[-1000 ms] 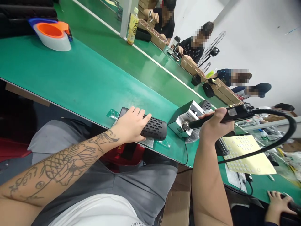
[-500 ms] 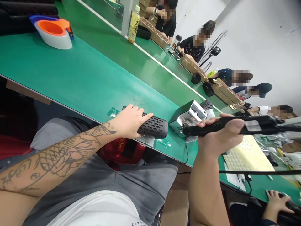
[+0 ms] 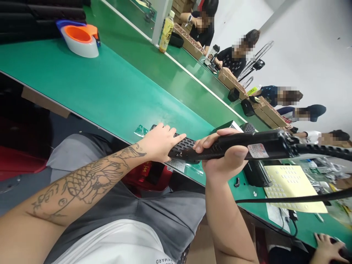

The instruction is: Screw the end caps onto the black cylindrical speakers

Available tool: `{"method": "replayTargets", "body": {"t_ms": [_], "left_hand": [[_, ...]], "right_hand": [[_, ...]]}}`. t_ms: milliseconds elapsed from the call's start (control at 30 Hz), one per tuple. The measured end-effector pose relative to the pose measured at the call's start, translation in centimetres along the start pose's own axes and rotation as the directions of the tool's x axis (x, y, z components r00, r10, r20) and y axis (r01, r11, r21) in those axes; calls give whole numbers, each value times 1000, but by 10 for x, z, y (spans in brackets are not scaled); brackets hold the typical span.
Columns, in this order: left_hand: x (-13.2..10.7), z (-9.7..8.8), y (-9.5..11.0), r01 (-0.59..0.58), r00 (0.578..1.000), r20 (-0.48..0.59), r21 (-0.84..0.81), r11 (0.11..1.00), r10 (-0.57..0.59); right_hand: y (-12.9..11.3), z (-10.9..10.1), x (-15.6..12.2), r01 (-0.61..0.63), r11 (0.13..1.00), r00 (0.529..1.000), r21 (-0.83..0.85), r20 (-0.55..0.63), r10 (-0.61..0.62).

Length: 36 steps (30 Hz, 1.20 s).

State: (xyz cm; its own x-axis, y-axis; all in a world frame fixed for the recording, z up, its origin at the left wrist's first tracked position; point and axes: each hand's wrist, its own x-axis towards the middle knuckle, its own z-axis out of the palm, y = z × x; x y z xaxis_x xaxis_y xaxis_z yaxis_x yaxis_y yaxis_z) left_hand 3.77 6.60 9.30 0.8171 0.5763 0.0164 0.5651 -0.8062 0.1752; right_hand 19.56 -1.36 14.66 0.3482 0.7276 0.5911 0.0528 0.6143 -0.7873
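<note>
My left hand [image 3: 158, 142] is closed over a black slotted cylinder [image 3: 186, 143], which lies on the green table near its front edge. Thumb and fingers lie around its left part. In my right hand [image 3: 218, 167] is a black corded electric screwdriver [image 3: 254, 143], held almost level, with its front end over the right part of the cylinder. Whether the tip touches the cylinder I cannot tell. Behind that hand, a metal box-shaped screw feeder [image 3: 232, 125] is mostly hidden. Clear tape [image 3: 141, 131] shows on the table beside the cylinder.
A yellow sticker sheet [image 3: 291, 183] and a black part [image 3: 255, 174] lie to the right. The driver's cable [image 3: 316, 149] runs off right. A tape dispenser [image 3: 81, 42] and stacked black items [image 3: 41, 18] stand far left. Co-workers sit across the table; another person's hand [image 3: 328, 247] is lower right.
My right hand has brought the electric screwdriver left, from in front of the screw feeder to over the cylinder's right end. My left hand keeps its hold. The whole view has shifted slightly.
</note>
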Motion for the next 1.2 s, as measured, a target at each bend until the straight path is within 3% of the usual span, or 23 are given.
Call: {"method": "replayTargets", "body": {"t_ms": [233,433,733,867,933,1033,1100,1200], "left_hand": [[0,2,0,-18,1000,-24,-3,1000,18],[-1,1,1,-22,1000,0,19,1000,22],[-1,1,1,-16,999,-43,-29,999,15],[-1,3,0,-16,999,-43,-37,999,14],[0,3,0,-10,999,-37,-27,1000,9],[1,4,-1,-9,1000,-22,-3,1000,8],[1,4,-1,-7,1000,-13,13,1000,7],[2,4,-1,3,1000,-7,19,1000,-3]], "right_hand": [[6,1,-1,-50,999,998,4,26,50],[7,-1,0,-94,995,987,26,131,90],[18,2,3,-33,999,975,24,221,27],[10,4,1,-35,999,970,34,243,26],[0,-2,4,-51,999,981,17,190,47],[-13,-30,22,31,992,998,-121,-55,-37],[-14,-59,43,95,932,949,-349,-253,-191],[-3,-111,71,-14,754,861,-656,-391,-324]]}}
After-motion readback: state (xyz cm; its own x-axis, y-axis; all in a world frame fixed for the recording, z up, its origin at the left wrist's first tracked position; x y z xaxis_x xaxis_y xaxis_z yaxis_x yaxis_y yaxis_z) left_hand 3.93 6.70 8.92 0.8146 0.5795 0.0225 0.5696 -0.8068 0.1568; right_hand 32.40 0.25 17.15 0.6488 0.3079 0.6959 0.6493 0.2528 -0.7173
